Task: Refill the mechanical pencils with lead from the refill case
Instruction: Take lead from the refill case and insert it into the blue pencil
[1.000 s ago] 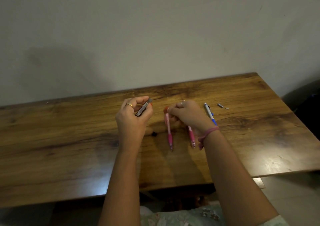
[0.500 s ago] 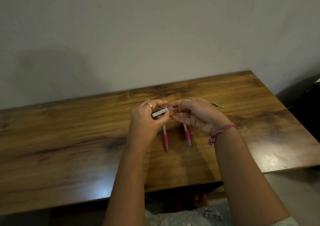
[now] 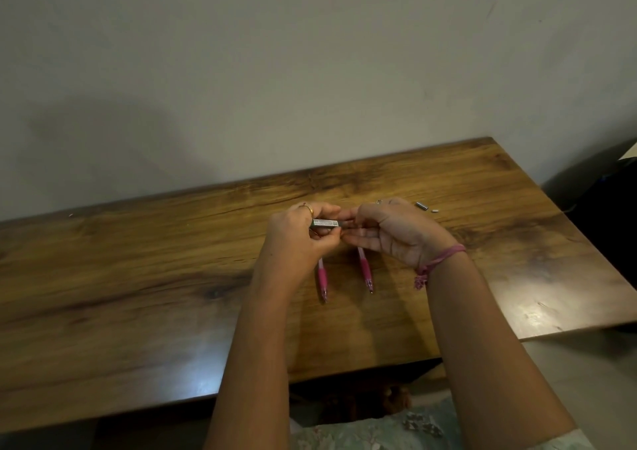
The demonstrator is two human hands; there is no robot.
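Note:
My left hand (image 3: 299, 239) grips a slim grey lead refill case (image 3: 325, 223), held level above the wooden table (image 3: 138, 277). My right hand (image 3: 393, 232) meets it from the right, and its thumb and forefinger pinch the case's right end. Two pink mechanical pencils lie on the table under my hands, tips pointing toward me: one (image 3: 322, 279) below my left hand, the other (image 3: 365, 270) below my right. Their upper halves are hidden by my hands. A blue pencil seen earlier is hidden behind my right hand.
A small metal cap (image 3: 420, 205) and a tiny white piece (image 3: 435, 210) lie on the table to the right of my right hand. A pale wall rises behind the table. A dark object (image 3: 613, 215) stands past the table's right edge.
My right hand left the pink pencils and rose to the refill case. My left hand turned the case from tilted to level and brought it toward the right hand.

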